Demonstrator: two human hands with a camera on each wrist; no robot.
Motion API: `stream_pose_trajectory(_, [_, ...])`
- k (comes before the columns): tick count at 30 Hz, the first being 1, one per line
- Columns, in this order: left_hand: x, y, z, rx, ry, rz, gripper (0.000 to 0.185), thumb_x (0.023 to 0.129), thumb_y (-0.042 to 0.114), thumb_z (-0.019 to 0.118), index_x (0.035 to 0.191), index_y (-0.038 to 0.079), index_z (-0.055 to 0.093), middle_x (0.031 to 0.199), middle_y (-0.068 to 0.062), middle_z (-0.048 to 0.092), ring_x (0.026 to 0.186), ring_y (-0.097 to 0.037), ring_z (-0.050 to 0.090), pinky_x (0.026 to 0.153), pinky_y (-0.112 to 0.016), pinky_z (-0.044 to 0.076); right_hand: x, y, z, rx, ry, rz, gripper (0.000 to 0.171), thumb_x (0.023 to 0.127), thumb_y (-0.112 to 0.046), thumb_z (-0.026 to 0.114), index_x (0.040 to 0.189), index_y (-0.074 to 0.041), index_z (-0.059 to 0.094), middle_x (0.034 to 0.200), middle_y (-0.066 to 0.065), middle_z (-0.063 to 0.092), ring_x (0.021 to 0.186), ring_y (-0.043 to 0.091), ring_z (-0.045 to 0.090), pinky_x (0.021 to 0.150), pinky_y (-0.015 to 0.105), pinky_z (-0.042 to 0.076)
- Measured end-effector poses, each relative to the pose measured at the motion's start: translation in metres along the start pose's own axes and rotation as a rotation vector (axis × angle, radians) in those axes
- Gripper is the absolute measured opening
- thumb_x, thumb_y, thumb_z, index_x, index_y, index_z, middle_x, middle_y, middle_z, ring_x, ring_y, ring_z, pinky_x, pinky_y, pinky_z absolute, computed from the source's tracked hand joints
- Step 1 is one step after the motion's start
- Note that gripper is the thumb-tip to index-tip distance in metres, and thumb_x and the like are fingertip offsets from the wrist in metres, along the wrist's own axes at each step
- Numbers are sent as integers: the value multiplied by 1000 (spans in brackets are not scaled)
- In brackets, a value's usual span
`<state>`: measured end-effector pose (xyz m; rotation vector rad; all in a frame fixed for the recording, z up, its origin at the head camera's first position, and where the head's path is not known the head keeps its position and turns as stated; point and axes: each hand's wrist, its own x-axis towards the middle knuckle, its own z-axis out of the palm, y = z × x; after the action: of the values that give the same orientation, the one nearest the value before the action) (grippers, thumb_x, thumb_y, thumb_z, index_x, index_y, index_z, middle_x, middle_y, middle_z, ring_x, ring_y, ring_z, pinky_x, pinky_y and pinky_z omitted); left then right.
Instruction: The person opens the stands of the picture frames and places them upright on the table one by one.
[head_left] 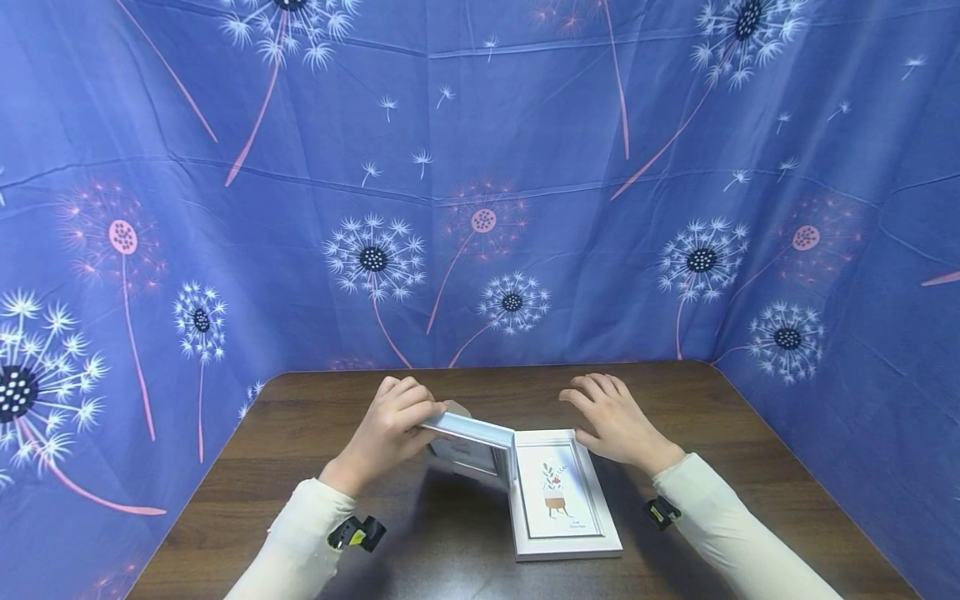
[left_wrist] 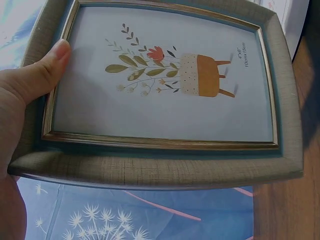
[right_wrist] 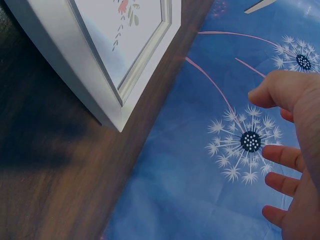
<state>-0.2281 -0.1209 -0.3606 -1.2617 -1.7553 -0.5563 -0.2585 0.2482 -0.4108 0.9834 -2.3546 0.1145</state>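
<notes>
My left hand (head_left: 390, 425) grips a picture frame (head_left: 476, 430) by its end, tilted up above the table. In the left wrist view, this picture frame (left_wrist: 150, 170) has a beige, woven-looking border with gold inner trim, and my thumb (left_wrist: 50, 65) lies over its near side. Its insert shows a potted plant. A white picture frame (head_left: 567, 550) lies face up on the table, right beside the raised one, with a similar plant print. Over its upper right corner my right hand (head_left: 618, 421) hovers, fingers spread and loosely bent, holding nothing. The right wrist view shows the white frame's corner (right_wrist: 117, 112) apart from those fingers.
The brown wooden table (head_left: 300, 417) extends around both frames. Behind it and along its sides hangs a blue cloth (head_left: 600, 292) with dandelion prints. Each sleeve cuff carries a small black device, such as the left wrist device (head_left: 356, 533).
</notes>
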Motion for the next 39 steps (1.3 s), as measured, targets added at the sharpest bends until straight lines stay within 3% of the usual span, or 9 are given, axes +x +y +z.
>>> stream_pose_trajectory(9, [-1, 0, 0, 29, -7, -17, 17, 75, 12, 80, 90, 9, 71, 76, 4, 57, 70, -17, 51, 68, -34, 34, -2, -2, 0, 7, 25, 17, 47, 72, -17, 71, 117, -9, 61, 119, 17, 58, 110, 41, 51, 94, 58, 37])
stream_pose_trajectory(20, [-1, -2, -3, 45, -32, -64, 29, 71, 22, 84, 93, 9, 71, 77, 4, 56, 71, -16, 50, 67, -33, 34, -6, -5, -1, -19, -18, 95, 49, 75, -19, 75, 120, -7, 61, 122, 19, 57, 114, 43, 51, 97, 58, 36])
stream_pose_trajectory(39, [-1, -2, -3, 127, -51, -143, 33, 70, 22, 86, 94, 6, 71, 81, 1, 58, 73, -20, 52, 69, -36, 36, -6, -14, -3, 0, 10, 150, 47, 78, -20, 74, 120, -7, 60, 121, 20, 57, 111, 42, 52, 94, 59, 37])
